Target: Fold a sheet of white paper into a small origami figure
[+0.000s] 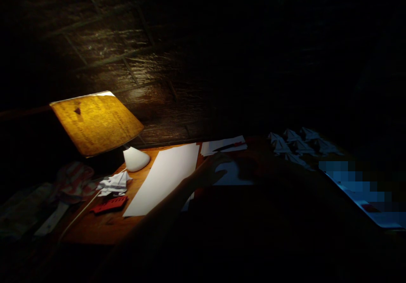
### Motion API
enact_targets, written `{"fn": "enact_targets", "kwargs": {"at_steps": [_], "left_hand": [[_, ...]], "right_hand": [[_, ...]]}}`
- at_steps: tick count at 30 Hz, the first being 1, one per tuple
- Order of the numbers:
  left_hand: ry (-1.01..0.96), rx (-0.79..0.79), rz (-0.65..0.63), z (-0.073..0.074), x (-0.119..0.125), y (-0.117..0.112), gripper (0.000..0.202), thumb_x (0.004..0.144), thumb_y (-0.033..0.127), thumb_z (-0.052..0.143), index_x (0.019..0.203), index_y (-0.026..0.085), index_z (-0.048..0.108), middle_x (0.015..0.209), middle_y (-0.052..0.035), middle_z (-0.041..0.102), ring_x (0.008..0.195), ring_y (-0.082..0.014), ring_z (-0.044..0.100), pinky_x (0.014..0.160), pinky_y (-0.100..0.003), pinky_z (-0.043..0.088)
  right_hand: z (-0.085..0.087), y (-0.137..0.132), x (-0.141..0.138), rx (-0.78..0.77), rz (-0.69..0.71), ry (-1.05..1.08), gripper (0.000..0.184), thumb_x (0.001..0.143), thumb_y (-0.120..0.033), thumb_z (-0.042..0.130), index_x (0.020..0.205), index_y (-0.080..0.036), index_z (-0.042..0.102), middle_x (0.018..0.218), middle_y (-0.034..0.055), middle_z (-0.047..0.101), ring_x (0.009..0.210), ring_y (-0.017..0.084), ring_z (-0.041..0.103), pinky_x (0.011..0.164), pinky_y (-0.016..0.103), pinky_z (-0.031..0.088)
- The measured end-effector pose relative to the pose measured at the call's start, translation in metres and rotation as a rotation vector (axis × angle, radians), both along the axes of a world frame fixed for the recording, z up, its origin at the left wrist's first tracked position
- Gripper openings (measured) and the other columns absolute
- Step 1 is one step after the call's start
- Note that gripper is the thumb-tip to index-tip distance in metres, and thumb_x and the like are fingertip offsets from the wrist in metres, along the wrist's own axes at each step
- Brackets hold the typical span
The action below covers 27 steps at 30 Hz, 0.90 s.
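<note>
Dim room, one lamp, and a wooden table (104, 226) lit only in the left half of the frame.

- Small white sheet (236, 176): lies flat on the table at frame centre, half in shadow. Judged light, thin and limp; it creases easily and slides on the wood. Best taken at a free edge or corner, or pinned flat with the fingertips.
- Left hand (209, 171): seen in silhouette, resting on the sheet's left edge. Fingers are extended and loosely spread, not closed round anything. The forearm runs up from the lower left of the frame, low over the table.
- Right hand: a dim reddish shape just right of the sheet may be it. Too dark to tell its pose, or whether it grips anything.
- Just left of the hand: large white sheet (165, 177), lying flat at an angle.
- Above centre: another sheet (222, 142) with a pen (229, 146) lying on it.
- Upper right: cluster of folded paper shapes (300, 145), barely lit.
- Left: lamp (95, 122) with a yellow shade and white base. Below it, a folded paper piece (114, 183) and a flat red thing (109, 204).
</note>
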<state>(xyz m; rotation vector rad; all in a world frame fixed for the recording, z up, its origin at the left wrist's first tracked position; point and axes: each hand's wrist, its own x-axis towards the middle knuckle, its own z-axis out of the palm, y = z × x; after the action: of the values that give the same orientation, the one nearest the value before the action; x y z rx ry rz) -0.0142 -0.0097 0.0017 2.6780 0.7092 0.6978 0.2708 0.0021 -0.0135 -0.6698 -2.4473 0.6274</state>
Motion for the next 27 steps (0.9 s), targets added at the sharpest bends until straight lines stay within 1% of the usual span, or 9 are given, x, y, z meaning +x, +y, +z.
{"fn": "enact_targets", "kwargs": {"at_steps": [4, 7, 11, 14, 17, 19, 24, 27], "left_hand": [[0.010, -0.007, 0.009, 0.002, 0.001, -0.002, 0.042, 0.092, 0.018, 0.062, 0.133, 0.024, 0.058, 0.134, -0.0103, 0.060, 0.128, -0.0258, 0.056, 0.112, -0.052, 0.046], [-0.002, -0.008, 0.003, 0.002, 0.001, -0.003, 0.042, 0.092, 0.017, 0.061, 0.133, 0.024, 0.058, 0.133, -0.0104, 0.060, 0.127, -0.0255, 0.056, 0.111, -0.051, 0.047], [-0.004, -0.008, -0.003, 0.001, 0.001, -0.001, 0.043, 0.091, 0.017, 0.062, 0.132, 0.024, 0.059, 0.132, -0.0100, 0.059, 0.126, -0.0256, 0.056, 0.109, -0.050, 0.048], [-0.008, -0.015, -0.003, -0.001, 0.000, 0.001, 0.045, 0.089, 0.016, 0.064, 0.133, 0.024, 0.060, 0.131, -0.0100, 0.059, 0.125, -0.0255, 0.057, 0.108, -0.049, 0.048], [-0.016, -0.017, -0.016, -0.001, 0.000, 0.002, 0.046, 0.088, 0.015, 0.064, 0.133, 0.024, 0.060, 0.130, -0.0099, 0.060, 0.125, -0.0259, 0.057, 0.108, -0.049, 0.049], [-0.013, -0.016, -0.018, -0.001, 0.000, 0.002, 0.047, 0.088, 0.015, 0.064, 0.133, 0.024, 0.060, 0.130, -0.0099, 0.060, 0.125, -0.0263, 0.057, 0.107, -0.050, 0.049], [-0.009, -0.022, -0.008, 0.000, 0.000, 0.000, 0.047, 0.088, 0.015, 0.064, 0.133, 0.025, 0.060, 0.133, -0.0101, 0.058, 0.125, -0.0260, 0.057, 0.108, -0.050, 0.049], [-0.007, -0.030, -0.010, 0.000, 0.000, -0.001, 0.047, 0.088, 0.015, 0.065, 0.134, 0.025, 0.059, 0.132, -0.0093, 0.059, 0.127, -0.0261, 0.056, 0.109, -0.050, 0.048]], "right_hand": [[-0.001, 0.000, 0.001, 0.020, -0.028, -0.007, 0.082, 0.073, -0.025, 0.074, 0.151, -0.024, 0.051, 0.150, 0.0125, 0.056, 0.136, 0.036, 0.053, 0.116, 0.057, 0.040], [-0.003, 0.001, 0.001, 0.023, -0.020, -0.017, 0.085, 0.070, -0.027, 0.078, 0.150, -0.023, 0.051, 0.150, 0.0133, 0.056, 0.136, 0.037, 0.054, 0.115, 0.057, 0.041], [-0.004, -0.002, 0.000, 0.003, -0.037, 0.002, 0.083, 0.072, -0.028, 0.077, 0.151, -0.025, 0.049, 0.151, 0.0119, 0.055, 0.137, 0.036, 0.053, 0.116, 0.056, 0.040], [0.002, -0.006, -0.001, -0.033, -0.026, 0.007, 0.081, 0.075, -0.032, 0.076, 0.151, -0.025, 0.049, 0.152, 0.0120, 0.054, 0.139, 0.034, 0.051, 0.117, 0.055, 0.039], [0.010, -0.010, -0.003, -0.026, 0.014, 0.012, 0.079, 0.077, -0.037, 0.077, 0.150, -0.023, 0.050, 0.153, 0.0129, 0.053, 0.141, 0.034, 0.049, 0.119, 0.055, 0.036], [0.013, -0.010, -0.004, -0.023, 0.022, 0.017, 0.079, 0.077, -0.038, 0.076, 0.150, -0.022, 0.050, 0.153, 0.0134, 0.053, 0.140, 0.035, 0.050, 0.119, 0.055, 0.037], [0.010, -0.010, -0.002, -0.032, 0.002, -0.005, 0.080, 0.074, -0.033, 0.076, 0.150, -0.022, 0.050, 0.149, 0.0141, 0.056, 0.138, 0.035, 0.052, 0.117, 0.057, 0.038], [0.011, -0.012, -0.002, -0.035, 0.001, 0.003, 0.081, 0.075, -0.033, 0.075, 0.151, -0.022, 0.049, 0.150, 0.0132, 0.055, 0.137, 0.035, 0.052, 0.116, 0.056, 0.039]]}}
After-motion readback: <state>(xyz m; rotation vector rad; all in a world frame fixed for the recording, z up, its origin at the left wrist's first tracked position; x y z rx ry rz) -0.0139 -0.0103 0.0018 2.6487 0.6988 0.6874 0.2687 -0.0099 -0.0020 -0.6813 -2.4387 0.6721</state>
